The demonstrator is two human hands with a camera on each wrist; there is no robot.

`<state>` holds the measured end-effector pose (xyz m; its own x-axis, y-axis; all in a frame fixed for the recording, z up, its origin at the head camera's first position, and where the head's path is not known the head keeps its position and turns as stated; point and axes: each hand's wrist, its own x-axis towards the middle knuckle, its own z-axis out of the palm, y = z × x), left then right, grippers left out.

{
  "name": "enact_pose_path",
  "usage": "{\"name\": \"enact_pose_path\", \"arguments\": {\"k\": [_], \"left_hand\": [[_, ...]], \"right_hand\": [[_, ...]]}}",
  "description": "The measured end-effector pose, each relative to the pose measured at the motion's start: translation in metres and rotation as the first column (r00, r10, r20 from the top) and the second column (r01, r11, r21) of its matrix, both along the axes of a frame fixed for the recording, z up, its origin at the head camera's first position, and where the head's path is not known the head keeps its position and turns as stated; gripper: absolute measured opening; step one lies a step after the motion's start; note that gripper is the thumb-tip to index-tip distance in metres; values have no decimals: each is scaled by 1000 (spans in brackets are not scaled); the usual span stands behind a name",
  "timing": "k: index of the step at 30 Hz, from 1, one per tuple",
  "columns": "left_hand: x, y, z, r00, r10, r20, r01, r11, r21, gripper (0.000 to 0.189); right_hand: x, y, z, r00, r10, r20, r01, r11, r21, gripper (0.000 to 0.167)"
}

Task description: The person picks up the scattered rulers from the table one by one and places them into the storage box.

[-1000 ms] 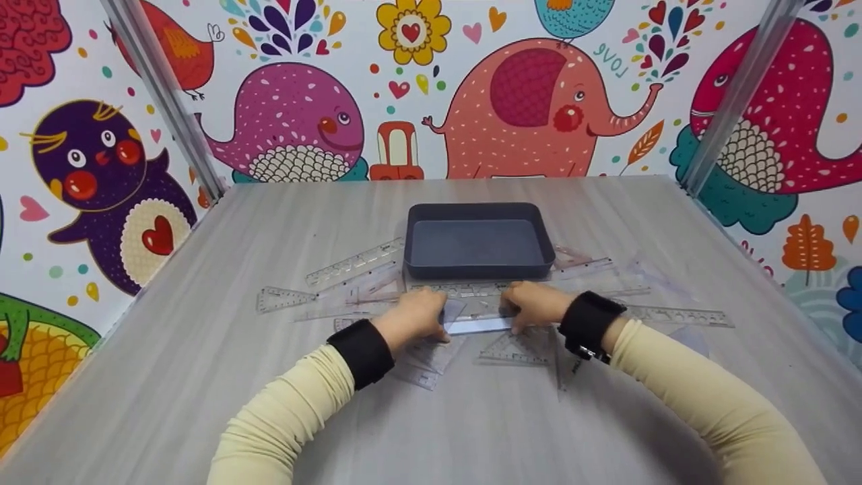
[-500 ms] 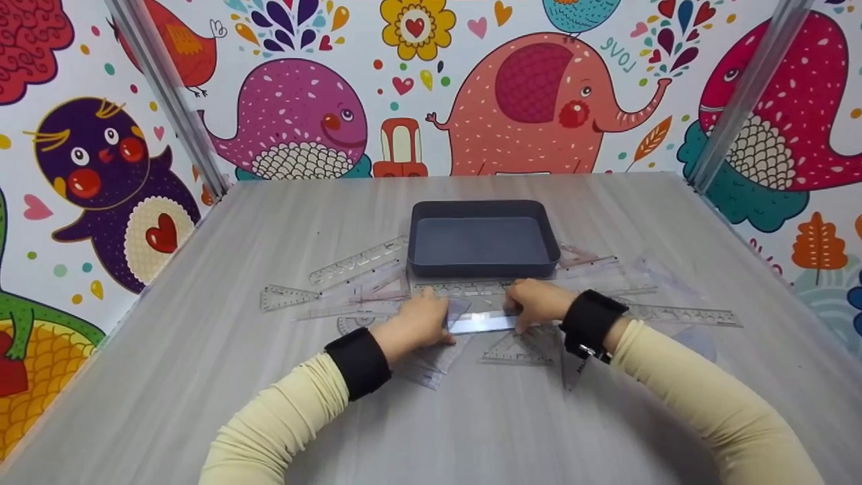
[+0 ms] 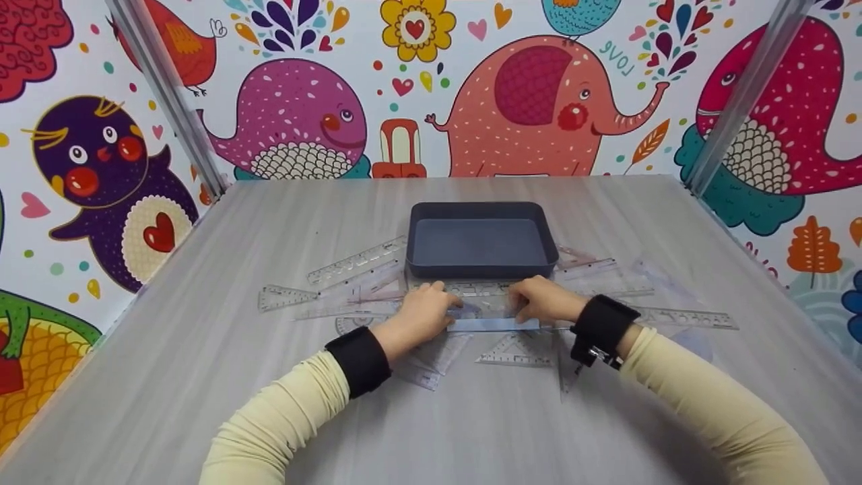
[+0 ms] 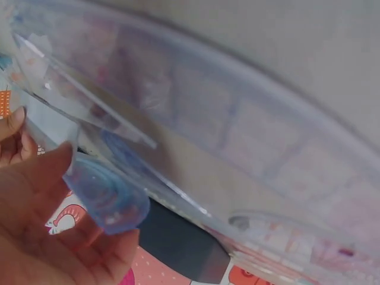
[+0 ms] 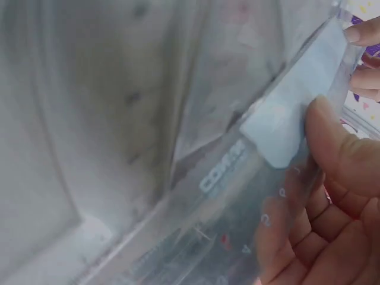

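My right hand [image 3: 545, 298] pinches a clear ruler [image 5: 249, 196] between thumb and curled fingers; printed digits show along its edge. A bright whitish strip [image 3: 495, 325] shows along the ruler between the two hands. At its other end my left hand [image 3: 421, 313] holds the same ruler, thumb against the edge. A translucent blue, rounded piece [image 4: 113, 199] appears between the left thumb and fingers in the left wrist view; its kind is unclear. Both hands are above a spread of clear rulers, set squares [image 3: 518, 350] and a protractor [image 3: 353, 325].
A dark grey tray [image 3: 481, 271] stands just beyond the hands. Clear rulers [image 3: 357, 259] fan out to its left, and another long ruler [image 3: 687, 317] lies at the right. A small triangular scale [image 3: 286, 297] lies at far left. Patterned walls enclose the table [image 3: 303, 215].
Both hands stay over the same spot. The right hand has shifted slightly right, and the bright strip now looks longer and narrower. The left fingers have changed position, reaching farther right.
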<state>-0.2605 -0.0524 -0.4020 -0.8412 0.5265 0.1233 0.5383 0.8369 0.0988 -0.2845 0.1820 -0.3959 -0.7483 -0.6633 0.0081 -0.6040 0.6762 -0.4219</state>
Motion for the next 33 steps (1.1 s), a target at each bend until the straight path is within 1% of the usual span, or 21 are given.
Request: {"name": "enact_pose_path", "arguments": {"k": [4, 7, 9, 11, 13, 15, 16, 17, 19, 21, 22, 23, 25, 28, 30, 33], "left_hand": [[1, 0, -1, 999, -34, -33, 36, 999, 41, 17], [2, 0, 0, 998, -54, -29, 56, 995, 81, 15], [2, -1, 3, 998, -56, -13, 57, 992, 114, 17], [1, -2, 8, 998, -60, -10, 60, 987, 151, 19], [-1, -3, 15, 998, -52, -39, 58, 983, 175, 19], [-7, -3, 23, 993, -37, -108, 58, 978, 202, 17], [-10, -4, 27, 989, -19, -148, 51, 975, 216, 16], [-15, -4, 30, 982, 4, -191, 41, 973, 229, 15], [-26, -4, 35, 965, 64, -254, 3, 967, 255, 15], [-39, -3, 38, 949, 133, -286, -53, 961, 271, 16], [-46, -2, 38, 942, 167, -292, -86, 959, 270, 17], [-53, 0, 39, 935, 201, -291, -123, 957, 264, 17], [-67, 3, 38, 920, 268, -286, -203, 950, 238, 18], [-83, 11, 34, 896, 359, -263, -322, 930, 176, 19], [-90, 16, 30, 883, 406, -234, -388, 913, 124, 22], [-95, 25, 24, 879, 445, -172, -447, 894, 27, 26]], "right_hand": [[5, 3, 1, 1000, 5, 11, -4, 999, -33, 14], [8, 4, 0, 1000, 5, 3, -5, 998, -64, 14], [10, 4, 3, 1000, 4, -23, -6, 996, -84, 13], [11, 3, 9, 999, -3, -52, -2, 995, -96, 11], [11, 2, 19, 995, -23, -99, 13, 995, -95, 8], [8, 0, 30, 981, -57, -185, 43, 996, -76, 7], [5, -2, 35, 965, -68, -253, 53, 996, -66, 6], [0, -4, 39, 942, -80, -327, 65, 996, -58, 7], [-11, -9, 45, 883, -111, -456, 99, 994, -51, 8], [-25, -15, 47, 821, -139, -554, 131, 990, -55, 10], [-33, -18, 45, 799, -156, -581, 148, 987, -61, 11], [-41, -22, 43, 786, -178, -592, 171, 983, -69, 11], [-56, -28, 36, 773, -218, -595, 213, 974, -80, 12], [-73, -35, 23, 769, -286, -572, 276, 955, -106, 13], [-81, -39, 14, 777, -325, -540, 322, 941, -103, 13], [-87, -43, 4, 790, -379, -482, 399, 915, -66, 14]]}}
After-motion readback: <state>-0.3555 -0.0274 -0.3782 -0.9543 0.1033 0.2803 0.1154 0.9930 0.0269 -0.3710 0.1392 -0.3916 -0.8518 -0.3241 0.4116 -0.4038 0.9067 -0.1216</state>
